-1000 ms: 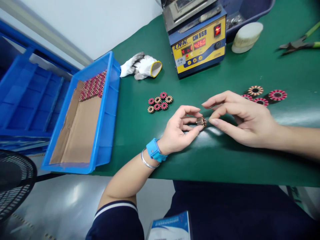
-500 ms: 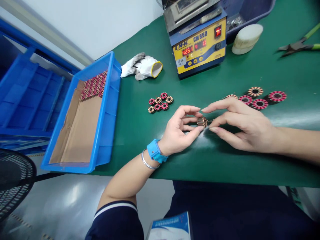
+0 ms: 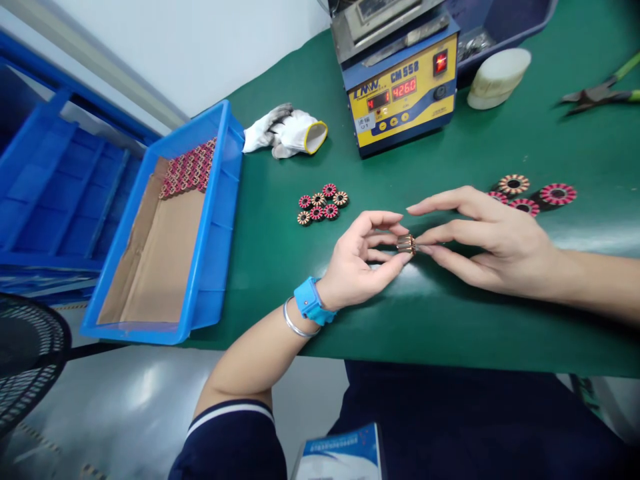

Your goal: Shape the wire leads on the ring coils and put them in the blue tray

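Note:
My left hand [image 3: 357, 260] holds a small copper-wound stator core [image 3: 405, 244] on its side between thumb and fingers, just above the green table. At the core's right end, the thumb and a finger of my right hand [image 3: 493, 243] are pinched together on a thin wire, mostly hidden by the fingertips. The right index finger is raised away from them. Left of the hands, several pink and copper-coloured stator cores [image 3: 317, 212] stand in a cluster. More cores [image 3: 559, 194] stand behind my right hand, partly covered by it.
A blue bin [image 3: 203, 267] lined with cardboard holds rows of cores at the left. White gloves [image 3: 295, 132] lie behind the cluster. A yellow-and-blue solder pot unit [image 3: 405, 97] stands at the back, beside a white oval block [image 3: 500, 79] and pliers [image 3: 595, 97]. A fan [image 3: 33, 360] is at lower left.
My right fingertips were slightly apart from the core, with a thin wire spanning the gap half a second ago; now they are against its end. My left hand keeps its hold.

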Demonstrator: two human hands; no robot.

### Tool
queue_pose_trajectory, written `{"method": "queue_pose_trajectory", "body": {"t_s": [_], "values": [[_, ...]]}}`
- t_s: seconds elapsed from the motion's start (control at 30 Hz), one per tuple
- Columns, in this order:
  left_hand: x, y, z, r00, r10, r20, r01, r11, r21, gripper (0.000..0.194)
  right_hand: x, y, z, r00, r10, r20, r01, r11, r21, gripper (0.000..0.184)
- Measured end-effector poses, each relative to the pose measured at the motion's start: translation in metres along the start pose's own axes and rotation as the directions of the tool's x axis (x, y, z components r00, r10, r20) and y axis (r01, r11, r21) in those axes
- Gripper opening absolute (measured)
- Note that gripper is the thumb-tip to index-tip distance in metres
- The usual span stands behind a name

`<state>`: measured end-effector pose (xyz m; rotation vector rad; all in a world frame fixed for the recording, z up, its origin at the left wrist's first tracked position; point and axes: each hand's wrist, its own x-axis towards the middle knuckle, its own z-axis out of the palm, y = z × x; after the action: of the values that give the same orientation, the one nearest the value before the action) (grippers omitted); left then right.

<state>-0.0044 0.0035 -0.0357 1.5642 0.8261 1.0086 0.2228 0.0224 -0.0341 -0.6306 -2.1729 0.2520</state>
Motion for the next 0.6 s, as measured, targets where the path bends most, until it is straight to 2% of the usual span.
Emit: {"method": "queue_pose_trajectory", "body": {"t_s": [0.2,0.4,0.6], "values": [[0.0008,-0.0032,0.0005,0.997,0.083,-0.011,-0.082,0.995,0.053,0.051,-0.0020,-0.0014,0.0011,0.999,0.025,0.031,-0.028,0.997,0.078,0.007],[0.0010,-0.0037,0.0004,0.992,0.126,-0.006,-0.125,0.988,0.094,0.051,-0.0044,-0.0004,0.0007,0.992,0.114,0.059,-0.121,0.984,0.130,0.007],[0.0019,-0.0069,0.0005,0.980,0.198,0.004,-0.196,0.968,0.156,0.049,-0.0046,-0.0009,0.0011,0.986,0.154,0.069,-0.163,0.972,0.168,0.005]]}}
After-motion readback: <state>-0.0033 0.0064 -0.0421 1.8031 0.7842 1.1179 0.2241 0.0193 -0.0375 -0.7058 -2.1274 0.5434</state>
